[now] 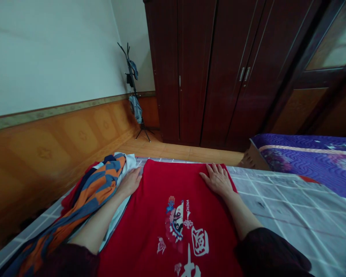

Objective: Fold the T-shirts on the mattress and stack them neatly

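Note:
A red T-shirt (152, 215) lies spread out before me, with a colourful fan-like print, white characters and the word CHINA on it. My right hand (218, 180) rests flat on its far right corner, fingers apart. At the far left edge of the shirt is my left hand (130, 181), its fingers stretched out and touching or nearly touching the red cloth. Beside my left forearm lies a heap of clothes, with an orange and blue checked garment (99, 188) on top. Neither hand grips anything.
Under the shirt is a grey checked bed sheet (279, 207). A purple quilted cover (305, 157) is at the right. Beyond the bed stand a dark wooden wardrobe (190, 111) and a black coat rack (132, 73) with a few items hanging on it.

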Demonstrator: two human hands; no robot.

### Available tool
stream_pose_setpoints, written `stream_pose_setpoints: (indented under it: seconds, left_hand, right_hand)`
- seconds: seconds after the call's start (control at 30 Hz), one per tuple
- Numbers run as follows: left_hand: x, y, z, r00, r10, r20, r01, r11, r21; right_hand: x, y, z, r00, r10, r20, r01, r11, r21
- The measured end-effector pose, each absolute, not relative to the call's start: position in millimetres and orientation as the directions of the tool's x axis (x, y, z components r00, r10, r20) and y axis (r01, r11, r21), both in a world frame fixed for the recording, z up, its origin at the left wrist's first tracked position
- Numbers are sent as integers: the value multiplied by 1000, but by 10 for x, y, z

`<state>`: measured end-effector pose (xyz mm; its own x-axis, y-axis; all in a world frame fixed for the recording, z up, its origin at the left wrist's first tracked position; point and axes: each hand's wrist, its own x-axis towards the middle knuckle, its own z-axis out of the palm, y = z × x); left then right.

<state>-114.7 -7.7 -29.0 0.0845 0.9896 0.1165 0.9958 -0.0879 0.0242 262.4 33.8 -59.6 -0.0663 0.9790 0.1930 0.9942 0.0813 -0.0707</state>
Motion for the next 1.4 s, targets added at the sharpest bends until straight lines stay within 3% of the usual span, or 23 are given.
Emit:
stream_pose_setpoints:
  seconds: [0.37,0.63,0.8,1.13,1.4]
  left_hand:
    - [-967,-338,-218,13,991,130,994,1,-106]
    - [-830,-451,-228,-28,976,216,984,66,-167]
    - [-792,-437,-346,80,968,236,990,-50,-134]
    - [-878,-299,-389,-26,943,333,1000,23,12]
    - [-874,-251,-477,110,938,328,986,-145,84]
  right_hand:
    - [2639,335,-603,-79,972,223,993,97,-70]
    - [2653,339,-603,-79,969,236,991,102,-86]
    - [2661,349,-620,-80,965,249,992,102,-77]
    - [2705,360,-633,-47,957,287,997,61,-43]
    - [2723,373,-646,-63,950,305,997,73,-20]
